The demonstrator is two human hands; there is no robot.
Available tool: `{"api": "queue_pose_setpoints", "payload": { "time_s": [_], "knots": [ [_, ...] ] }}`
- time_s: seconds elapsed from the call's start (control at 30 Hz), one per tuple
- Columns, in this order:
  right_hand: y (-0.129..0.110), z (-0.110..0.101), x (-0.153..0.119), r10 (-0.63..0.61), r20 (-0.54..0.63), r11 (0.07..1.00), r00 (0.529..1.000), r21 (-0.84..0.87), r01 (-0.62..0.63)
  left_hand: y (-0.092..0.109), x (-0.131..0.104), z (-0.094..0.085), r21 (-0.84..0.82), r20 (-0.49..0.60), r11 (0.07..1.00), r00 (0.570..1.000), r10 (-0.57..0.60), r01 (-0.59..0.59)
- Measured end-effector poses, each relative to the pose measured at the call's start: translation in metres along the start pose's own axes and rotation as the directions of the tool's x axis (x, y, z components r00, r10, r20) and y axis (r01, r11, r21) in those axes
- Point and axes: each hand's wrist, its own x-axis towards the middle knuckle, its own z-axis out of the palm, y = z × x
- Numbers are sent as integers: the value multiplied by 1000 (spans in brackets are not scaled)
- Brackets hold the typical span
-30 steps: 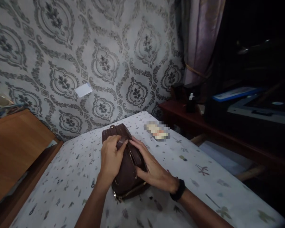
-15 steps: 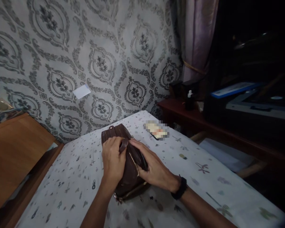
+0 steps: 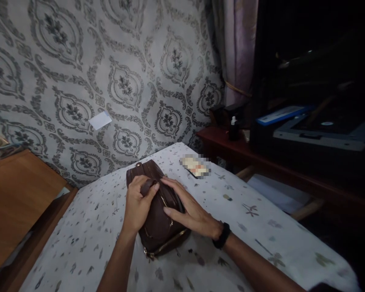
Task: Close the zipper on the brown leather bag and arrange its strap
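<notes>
A brown leather bag (image 3: 153,233) with gold zips lies on the white patterned cloth in front of me. My left hand (image 3: 139,202) is closed on the bag's strap (image 3: 148,185), its thumb against the strap's side. My right hand (image 3: 190,211) rests along the bag's right side, fingers stretched toward its far end and thumb apart, over the curved gold zip (image 3: 164,200). A dark band (image 3: 222,236) is round my right wrist. Another zip runs along the near edge of the bag, with its pulls at the near left corner.
A phone-like item (image 3: 195,166), its face pixelated, lies beyond the bag on the cloth-covered table (image 3: 88,227). Wooden furniture (image 3: 24,198) stands at left. A dark red shelf (image 3: 213,142) at right bears a small bottle (image 3: 233,129). Patterned wallpaper covers the wall behind.
The view has shifted a little to the right. My left thumb has come up onto the strap, and my right thumb has moved from the bag's side to above the zip.
</notes>
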Motion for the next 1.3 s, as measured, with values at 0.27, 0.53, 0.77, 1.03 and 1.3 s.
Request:
{"api": "queue_pose_setpoints", "payload": {
  "time_s": [0.27,0.53,0.77,1.03,1.3],
  "knots": [
    [2,0,0,20,8,1000,1000,5,-20,0,-4,-6,2,117,999,992,45,-45],
    [5,4,0,45,2,996,999,76,-45,-1,-40,0,238,12,961,990,143,-142],
    [0,-1,0,93,40,985,995,144,-97,1,-47,17,472,-21,863,977,212,-178],
    [0,-2,2,108,-19,978,994,182,-103,-1,-37,26,427,-65,893,980,189,-144],
    [3,-17,4,91,144,966,985,229,-123,-2,-37,-21,52,155,996,985,69,-78]
  ]
}}
